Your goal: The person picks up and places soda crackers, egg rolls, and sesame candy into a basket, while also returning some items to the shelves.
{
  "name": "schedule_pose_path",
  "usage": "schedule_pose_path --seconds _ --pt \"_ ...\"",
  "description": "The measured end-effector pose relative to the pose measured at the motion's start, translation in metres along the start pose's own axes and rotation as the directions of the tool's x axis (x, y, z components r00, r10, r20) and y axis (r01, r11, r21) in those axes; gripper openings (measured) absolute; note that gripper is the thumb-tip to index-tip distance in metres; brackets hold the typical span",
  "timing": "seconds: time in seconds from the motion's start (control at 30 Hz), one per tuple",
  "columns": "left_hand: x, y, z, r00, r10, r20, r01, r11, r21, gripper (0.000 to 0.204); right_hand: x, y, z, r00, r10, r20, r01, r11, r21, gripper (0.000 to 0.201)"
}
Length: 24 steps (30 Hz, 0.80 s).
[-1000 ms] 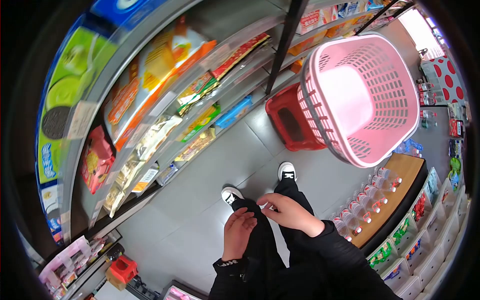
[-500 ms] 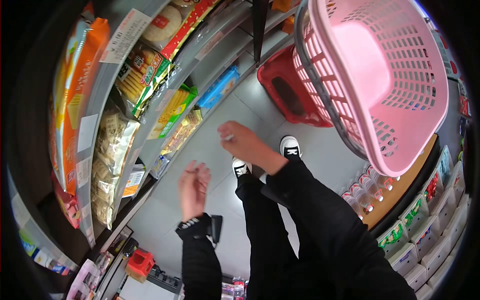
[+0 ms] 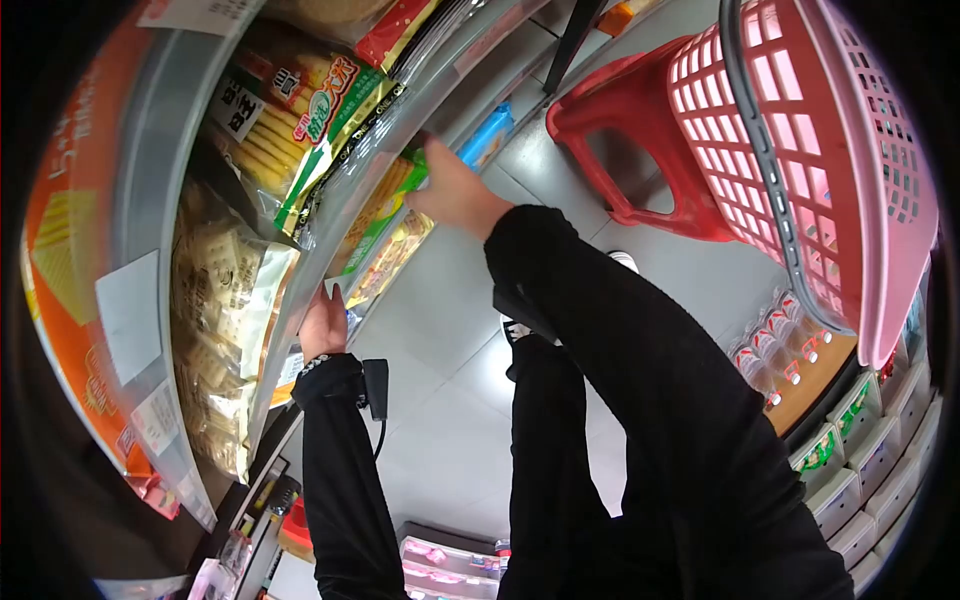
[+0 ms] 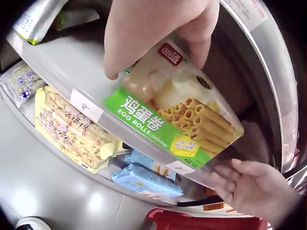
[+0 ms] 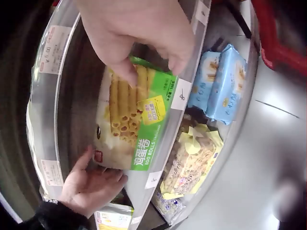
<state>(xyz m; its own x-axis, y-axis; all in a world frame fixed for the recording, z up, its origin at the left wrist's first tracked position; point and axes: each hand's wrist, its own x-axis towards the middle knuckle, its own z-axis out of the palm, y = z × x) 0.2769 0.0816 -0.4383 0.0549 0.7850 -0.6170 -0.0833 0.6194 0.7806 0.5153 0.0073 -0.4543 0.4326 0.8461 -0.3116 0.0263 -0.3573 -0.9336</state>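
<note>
A green and white egg roll package (image 4: 184,112) lies on a shelf, also visible in the right wrist view (image 5: 132,115). My left hand (image 3: 323,325) is at its near end; the left wrist view shows the thumb and a finger (image 4: 199,53) spread around that end. My right hand (image 3: 455,195) is at the far end, where the right wrist view shows the thumb over the front and a finger by the green corner. Neither hand (image 4: 254,187) (image 5: 93,189) visibly curls round the package; exact contact cannot be told.
Blue packets (image 4: 146,179) and a yellow-edged snack pack (image 4: 76,129) lie on the shelf below. Bagged biscuits (image 3: 220,320) are on the left. A pink basket (image 3: 800,150) stands on a red stool (image 3: 690,190). Bottles (image 3: 775,350) are at the right.
Both hands have moved left and forward from above the floor to the two ends of the egg roll package. The shelf appears closer, and the basket has shifted right in view.
</note>
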Motion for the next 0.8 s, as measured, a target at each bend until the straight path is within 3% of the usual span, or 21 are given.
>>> schedule_pose_path --seconds 0.07,0.17,0.3,0.37,0.4,0.47,0.57,0.7,0.8 --pt "-0.007 0.002 0.012 0.999 -0.043 0.03 0.042 0.998 0.043 0.028 0.014 0.002 0.01 0.985 -0.148 -0.091 0.153 0.987 0.053 0.064" --pt "-0.004 0.002 0.006 0.992 -0.094 0.086 0.093 0.996 0.014 0.035 0.012 -0.008 0.012 0.998 -0.06 0.016 0.059 0.997 0.055 0.062" --pt "-0.028 0.004 0.019 0.996 -0.073 0.057 0.075 0.997 -0.027 0.026 0.001 -0.003 0.011 0.992 -0.121 -0.026 0.121 0.993 -0.009 0.059" --pt "-0.04 0.001 0.02 0.995 0.014 0.094 -0.017 0.999 0.028 0.031 -0.017 -0.012 0.002 0.998 0.055 0.011 -0.055 0.997 0.047 0.053" --pt "-0.048 -0.001 0.024 0.995 0.009 0.098 -0.012 1.0 0.025 0.031 -0.024 -0.011 0.003 0.991 -0.088 -0.096 0.091 0.995 0.028 0.049" --pt "-0.067 -0.004 0.03 0.991 0.118 0.065 -0.119 0.993 0.013 0.037 -0.033 -0.009 0.002 0.993 -0.069 -0.093 0.078 0.991 0.104 0.049" --pt "-0.097 -0.007 0.031 0.994 0.098 0.041 -0.097 0.995 -0.026 0.04 -0.049 -0.01 0.002 0.987 -0.09 -0.137 0.115 0.975 0.188 0.045" --pt "-0.149 -0.017 0.033 0.998 -0.021 -0.063 0.021 1.0 0.005 0.036 -0.086 -0.013 -0.013 0.977 -0.127 -0.17 0.143 0.986 0.084 0.034" --pt "-0.182 -0.027 0.023 0.999 -0.029 0.013 0.028 0.997 0.068 0.036 -0.129 -0.027 -0.037 0.972 -0.106 -0.211 0.113 0.993 0.023 0.029"
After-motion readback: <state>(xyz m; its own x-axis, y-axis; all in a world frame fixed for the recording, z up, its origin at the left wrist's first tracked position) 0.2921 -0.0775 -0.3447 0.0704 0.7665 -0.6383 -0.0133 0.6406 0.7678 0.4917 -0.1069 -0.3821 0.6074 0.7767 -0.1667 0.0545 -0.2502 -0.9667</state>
